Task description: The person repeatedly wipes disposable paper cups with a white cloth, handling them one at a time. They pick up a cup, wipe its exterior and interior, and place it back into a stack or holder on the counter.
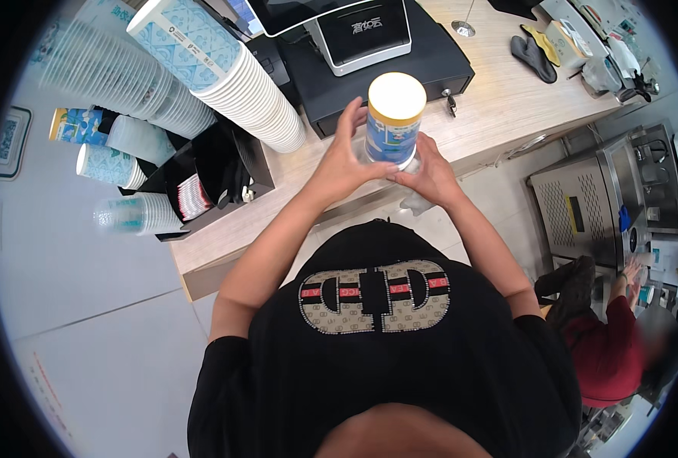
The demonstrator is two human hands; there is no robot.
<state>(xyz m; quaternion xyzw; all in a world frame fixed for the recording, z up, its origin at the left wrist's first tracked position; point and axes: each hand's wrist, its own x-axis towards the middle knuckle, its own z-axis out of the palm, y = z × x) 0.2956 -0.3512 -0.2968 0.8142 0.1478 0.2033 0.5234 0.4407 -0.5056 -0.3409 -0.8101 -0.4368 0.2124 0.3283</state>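
Note:
Between my two hands, near the counter's front edge, stands a blue printed paper cup with a yellow rim band and a white top face. My left hand is at the cup's lower left, thumb near its base and fingers spread upward. From the right, my right hand curls at the base, its thumb meeting the left one. Crumpled clear plastic hangs below the cup by my right hand. Whether the plastic wraps the cup is hard to tell.
A black cash drawer with keys and a screen stand sits behind. At left are a tall stack of paper cups, clear cups and a black organizer. Gloves lie at back right. A co-worker in red is at far right.

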